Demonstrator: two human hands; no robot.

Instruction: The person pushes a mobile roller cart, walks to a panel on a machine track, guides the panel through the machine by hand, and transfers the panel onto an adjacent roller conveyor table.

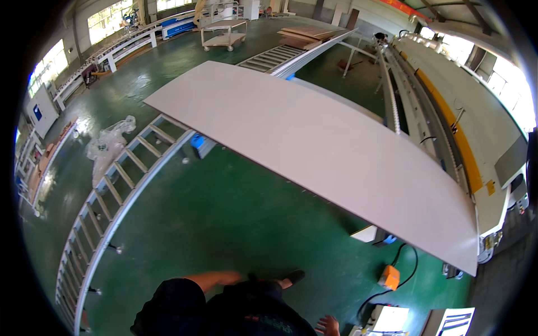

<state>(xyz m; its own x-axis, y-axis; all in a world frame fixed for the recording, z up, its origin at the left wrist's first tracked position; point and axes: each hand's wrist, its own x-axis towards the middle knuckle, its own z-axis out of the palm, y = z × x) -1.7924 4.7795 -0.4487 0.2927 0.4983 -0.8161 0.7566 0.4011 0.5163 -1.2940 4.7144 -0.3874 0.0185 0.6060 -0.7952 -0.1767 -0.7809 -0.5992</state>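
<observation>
A long pale grey board (314, 151) lies flat across supports in front of me, its right end beside a long machine (471, 106) with a yellow strip. My left hand (227, 278) is held out in front of my body, apart from the board and smeared by motion, so its fingers cannot be made out. Low at the lower edge is my right hand (328, 325), fingers spread and nothing in it. It is nearest to a white box-like unit (386, 319) on the right. Neither hand touches the board.
A roller conveyor (120, 185) curves along the left, with crumpled clear plastic (109, 145) beside it. An orange foot pedal (389, 277) with a black cable rests on the green floor (224, 224). Farther back stand a wheeled cart (224, 38) and stacked brown panels (305, 36).
</observation>
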